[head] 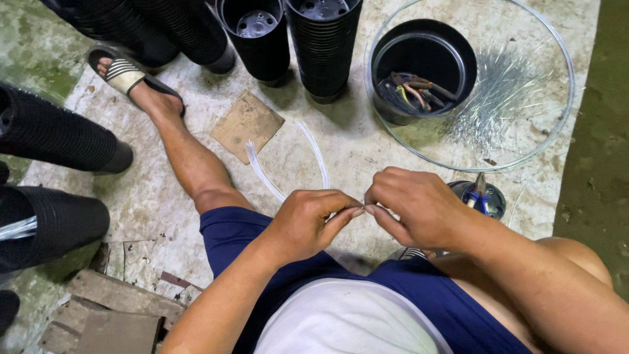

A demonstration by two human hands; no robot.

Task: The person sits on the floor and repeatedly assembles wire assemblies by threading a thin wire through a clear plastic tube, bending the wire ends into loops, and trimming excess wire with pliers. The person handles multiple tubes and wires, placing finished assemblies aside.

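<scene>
The left hand (308, 219) and the right hand (409, 203) meet fingertip to fingertip above the lap, both pinching thin, clear plastic strands (288, 167) that curve away over the rough concrete floor (354, 144).

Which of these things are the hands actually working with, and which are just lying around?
In use:
left hand
right hand
thin clear plastic strips, pinched between both hands

Lying about:
stacked black plastic pots
clear round bowl of wire pieces
brown cardboard square
</scene>
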